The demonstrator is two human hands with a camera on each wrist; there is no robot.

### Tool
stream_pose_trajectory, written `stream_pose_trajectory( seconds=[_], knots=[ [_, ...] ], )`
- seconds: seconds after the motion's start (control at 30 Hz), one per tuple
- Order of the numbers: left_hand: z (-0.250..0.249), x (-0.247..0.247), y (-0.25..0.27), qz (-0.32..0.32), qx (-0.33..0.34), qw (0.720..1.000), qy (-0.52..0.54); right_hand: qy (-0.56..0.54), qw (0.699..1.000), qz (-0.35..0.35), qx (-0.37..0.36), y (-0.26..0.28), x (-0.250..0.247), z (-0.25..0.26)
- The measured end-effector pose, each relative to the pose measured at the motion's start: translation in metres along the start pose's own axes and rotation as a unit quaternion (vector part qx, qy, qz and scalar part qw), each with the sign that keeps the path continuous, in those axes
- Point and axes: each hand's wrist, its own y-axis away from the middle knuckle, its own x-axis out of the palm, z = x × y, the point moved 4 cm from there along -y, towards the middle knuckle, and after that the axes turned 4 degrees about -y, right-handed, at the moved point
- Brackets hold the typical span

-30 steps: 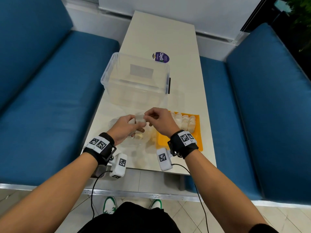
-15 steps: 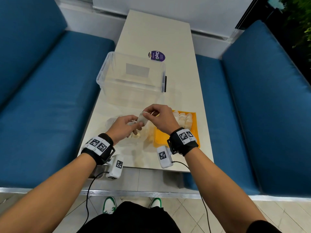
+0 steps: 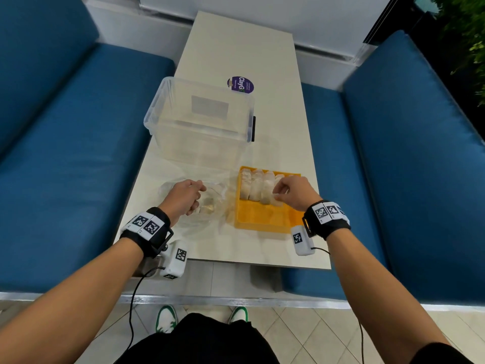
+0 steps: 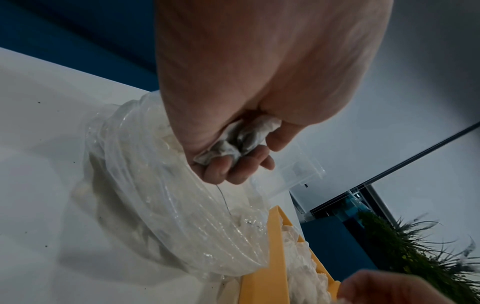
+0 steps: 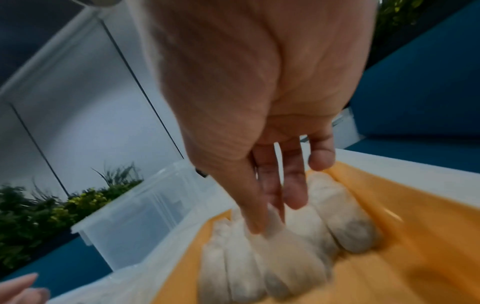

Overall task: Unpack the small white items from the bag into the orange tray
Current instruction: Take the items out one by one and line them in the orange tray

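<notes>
White items (image 3: 258, 189) lie in a row at the tray's (image 3: 265, 223) 12 o'clock end; its 6 o'clock half is bare. The right hand (image 3: 294, 193) is over the row, thumb and fingers pinching one more item (image 5: 283, 242) against it. At the tray's 9 o'clock, touching its wall, lies the bag (image 3: 207, 206); the left hand (image 3: 183, 198) grips crumpled bag plastic in curled fingers. A clear bin (image 3: 202, 122) stands at 12 o'clock

Orange tray (image 3: 262, 222) — white items (image 3: 256, 189)
</notes>
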Motion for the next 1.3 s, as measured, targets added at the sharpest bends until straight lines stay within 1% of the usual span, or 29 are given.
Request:
stream_pose_trajectory(
  seconds=[0.07, 0.23, 0.3, 0.5, 0.67, 0.8, 1.0, 1.07, 1.13, 1.2, 1.3],
  knots=[
    [0.000, 0.001, 0.000, 0.002, -0.002, 1.000, 0.000, 0.026, 0.999, 0.020, 0.022, -0.003, 0.007, -0.012],
    [0.001, 0.001, -0.001, 0.003, -0.006, 1.000, 0.004, 0.096, 0.993, -0.005, 0.061, -0.016, 0.015, -0.021],
    [0.001, -0.001, -0.002, 0.003, -0.004, 1.000, 0.009, 0.121, 0.990, -0.026, 0.059, -0.020, 0.015, -0.020],
    [0.000, -0.005, -0.003, -0.004, -0.003, 1.000, 0.013, 0.135, 0.988, -0.063, 0.050, -0.029, 0.012, -0.018],
    [-0.001, -0.006, -0.003, -0.003, -0.005, 1.000, 0.016, 0.134, 0.988, -0.065, 0.046, -0.032, 0.013, -0.017],
    [0.000, -0.007, -0.003, -0.010, -0.026, 0.999, 0.021, 0.128, 0.988, -0.073, 0.038, -0.031, 0.013, -0.018],
    [-0.004, -0.004, 0.003, 0.011, -0.019, 0.999, 0.034, 0.059, 0.990, -0.126, 0.013, -0.023, 0.003, -0.016],
    [-0.008, -0.001, 0.007, 0.033, -0.015, 0.998, 0.045, 0.014, 0.987, -0.161, -0.010, -0.019, -0.001, -0.005],
    [-0.010, 0.003, 0.009, 0.064, -0.009, 0.996, 0.053, -0.046, 0.981, -0.180, -0.046, -0.013, -0.002, 0.017],
    [-0.012, 0.006, 0.010, 0.098, 0.005, 0.993, 0.058, -0.104, 0.979, -0.154, -0.088, -0.008, 0.002, 0.045],
    [-0.017, 0.011, 0.012, 0.139, 0.023, 0.988, 0.065, -0.161, 0.974, -0.067, -0.145, 0.001, 0.015, 0.091]
  ],
)
